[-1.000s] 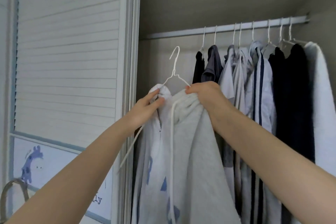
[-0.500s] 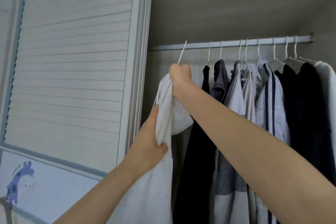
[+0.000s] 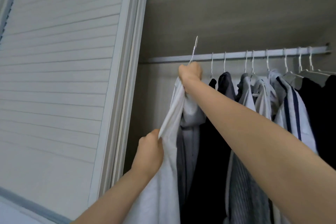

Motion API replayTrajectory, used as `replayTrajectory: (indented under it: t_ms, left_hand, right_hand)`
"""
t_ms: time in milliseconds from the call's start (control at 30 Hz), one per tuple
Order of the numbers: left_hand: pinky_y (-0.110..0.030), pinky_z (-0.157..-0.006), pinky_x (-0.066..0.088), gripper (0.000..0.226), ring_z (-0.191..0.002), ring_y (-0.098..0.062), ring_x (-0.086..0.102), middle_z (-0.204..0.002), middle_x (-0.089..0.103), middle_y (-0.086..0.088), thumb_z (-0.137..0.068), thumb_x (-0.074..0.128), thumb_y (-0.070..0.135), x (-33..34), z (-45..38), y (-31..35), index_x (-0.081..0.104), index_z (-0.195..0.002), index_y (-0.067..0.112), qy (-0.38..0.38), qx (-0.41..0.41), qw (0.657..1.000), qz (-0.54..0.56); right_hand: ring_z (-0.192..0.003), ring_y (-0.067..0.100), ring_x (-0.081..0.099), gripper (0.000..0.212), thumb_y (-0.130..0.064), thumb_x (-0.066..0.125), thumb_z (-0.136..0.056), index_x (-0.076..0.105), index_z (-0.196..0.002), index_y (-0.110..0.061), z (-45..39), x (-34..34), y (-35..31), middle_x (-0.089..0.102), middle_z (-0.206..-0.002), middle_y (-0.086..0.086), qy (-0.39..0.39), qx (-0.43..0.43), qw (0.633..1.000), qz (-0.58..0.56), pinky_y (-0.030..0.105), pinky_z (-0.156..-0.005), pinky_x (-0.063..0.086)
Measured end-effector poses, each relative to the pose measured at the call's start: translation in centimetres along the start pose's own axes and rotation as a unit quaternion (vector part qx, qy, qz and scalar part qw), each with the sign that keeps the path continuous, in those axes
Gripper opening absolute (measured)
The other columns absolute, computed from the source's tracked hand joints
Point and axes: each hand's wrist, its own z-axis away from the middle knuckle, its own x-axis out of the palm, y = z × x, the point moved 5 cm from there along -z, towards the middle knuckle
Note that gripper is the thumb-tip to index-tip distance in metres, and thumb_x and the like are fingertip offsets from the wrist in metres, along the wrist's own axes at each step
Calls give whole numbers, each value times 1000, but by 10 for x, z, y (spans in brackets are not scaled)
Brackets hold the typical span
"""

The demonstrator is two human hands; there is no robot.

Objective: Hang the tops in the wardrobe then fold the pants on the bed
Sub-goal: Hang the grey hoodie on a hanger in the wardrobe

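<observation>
Head view, near to far: the left hand (image 3: 150,148) sits lowest and closest, fingers curled into a pinch on the front edge of a pale grey top (image 3: 167,169), drawing the cloth down and toward the louvred wardrobe door (image 3: 60,78) on its outer side. Half a second ago this hand gripped the same edge higher up and closer to the other hand; it now holds lower, and the fabric between the two hands runs in a taut slanting band.

Above and beyond it, the right hand (image 3: 190,73) is closed in a fist around the bunched collar of the top and the neck of a white wire hanger (image 3: 193,50). A second ago both hands worked the collar at chest height, well below the rail (image 3: 236,54); the right hand has since risen until it is just under the rail. The hanger's hook stands above the fist and reaches past the top of the rail, but whether it has caught over the rail cannot be told from this angle.

Just beyond the right hand, on its inner side, hang the tops already in place (image 3: 263,100), dark and striped, on their own white hangers along the rail.

By this reading the top is at the point of being hung but not yet released: both hands carry it. What seems to remain is a short lowering of the hook onto the free stretch of rail beside the first dark garment. No pants or bed are in view.
</observation>
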Motion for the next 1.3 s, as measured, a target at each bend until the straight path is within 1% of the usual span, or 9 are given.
replayTrajectory:
  t_ms: [167, 367, 567, 667, 733, 800, 1000, 1167, 1300]
  left_hand:
    - [-18, -65, 40, 17, -81, -20, 63, -87, 64, -4, -103, 41, 15, 36, -14, -8, 56, -93, 13, -9, 2, 1000, 14]
    - [-27, -69, 42, 20, -85, -27, 63, -90, 65, -11, -103, 42, 18, 57, -26, -15, 57, -95, 6, -34, -10, 999, 4]
    - [-36, -77, 47, 22, -87, -27, 61, -90, 64, -9, -103, 42, 22, 58, -18, -23, 56, -99, 6, -19, -18, 1000, 15]
    - [-39, -77, 51, 17, -83, -22, 62, -88, 64, -4, -102, 46, 25, 53, -8, -27, 54, -102, 10, -13, -23, 999, 41]
    - [-39, -77, 53, 15, -83, -18, 63, -90, 64, -2, -101, 49, 26, 51, -5, -30, 54, -106, 13, -19, -27, 998, 46]
    - [-31, -75, 55, 17, -83, -11, 63, -96, 64, 0, -100, 52, 26, 50, 1, -32, 53, -113, 15, -31, -34, 998, 50]
    - [-38, -84, 56, 23, -93, -18, 65, -106, 65, -3, -98, 55, 18, 38, 28, -39, 52, -121, 16, -57, -40, 996, 49]
    - [-38, -82, 53, 25, -93, -24, 65, -103, 66, -4, -96, 55, 17, 32, 59, -46, 50, -121, 16, -52, -34, 998, 29]
    - [-47, -75, 56, 32, -87, -28, 66, -104, 65, -10, -97, 54, 18, 37, 107, -64, 42, -126, 16, -92, -46, 995, -12]
  right_hand:
    - [-105, 35, 61, 29, -14, 52, -87, 61, -111, 0, -33, 15, 24, 61, -120, 17, -11, 6, 999, 45, 29, -70, 41]
    - [-110, 28, 61, 31, -12, 54, -88, 58, -118, -2, -56, 19, 46, 62, -119, 12, -62, 44, 996, 53, 24, -72, 41]
    - [-84, 28, 60, 18, -12, 49, -86, 56, -101, -4, -48, 28, 42, 56, -79, 11, -126, 23, 989, 77, 29, -65, 44]
    - [-88, 29, 60, 15, -17, 51, -85, 55, -94, -6, -40, 17, 39, 59, -93, 11, -119, -10, 983, 139, 26, -68, 42]
    - [-104, 33, 58, 38, -24, 57, -81, 53, -112, -4, -30, 12, 38, 59, -111, 14, -94, -51, 974, 202, 28, -75, 43]
    - [-111, 41, 52, 63, -26, 61, -78, 35, -132, -6, -9, 12, 40, 46, -127, 18, -81, -100, 960, 250, 35, -79, 42]
    - [-111, 44, 48, 81, -21, 55, -87, 3, -150, -16, 48, 4, 54, 27, -140, 21, -143, -168, 933, 286, 40, -84, 42]
    - [-119, 41, 45, 66, -22, 53, -90, 19, -144, -7, 100, -13, 60, 38, -135, 21, -175, -211, 922, 275, 44, -98, 41]
    - [-127, 32, 44, 61, -21, 55, -93, 24, -143, -3, 156, -23, 92, 43, -139, 17, -262, -140, 933, 203, 33, -102, 37]
